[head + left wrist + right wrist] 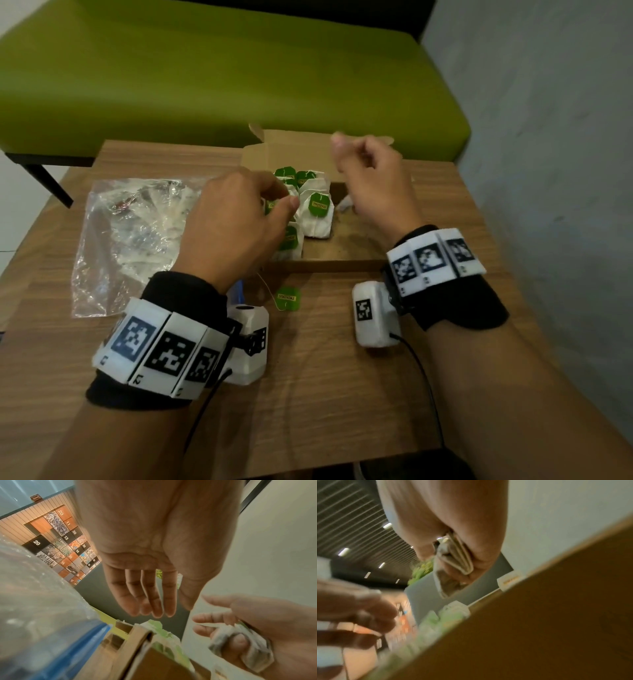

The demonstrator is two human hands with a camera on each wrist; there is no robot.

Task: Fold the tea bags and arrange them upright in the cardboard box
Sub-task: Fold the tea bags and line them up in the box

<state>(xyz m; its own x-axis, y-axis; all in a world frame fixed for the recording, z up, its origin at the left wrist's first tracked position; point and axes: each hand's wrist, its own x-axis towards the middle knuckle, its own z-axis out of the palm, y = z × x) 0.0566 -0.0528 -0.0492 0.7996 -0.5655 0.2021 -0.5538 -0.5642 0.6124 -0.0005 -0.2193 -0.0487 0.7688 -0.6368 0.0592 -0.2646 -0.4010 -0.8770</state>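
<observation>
the cardboard box (318,263) sits open on the wooden worktop (325,377), with tea bags (317,214) standing upright in its left part, green tags up. the left hand (233,222) hangs over those bags and hides some of them, its fingers (155,599) straight, close together and holding nothing. the right hand (373,178) hovers over the box's right side, fingers curled round a folded tea bag (243,649). a loose green tag (288,298) on its string lies before the box. a crumpled plastic bag (130,233) lies left; a green bench (212,78) stands behind.
</observation>
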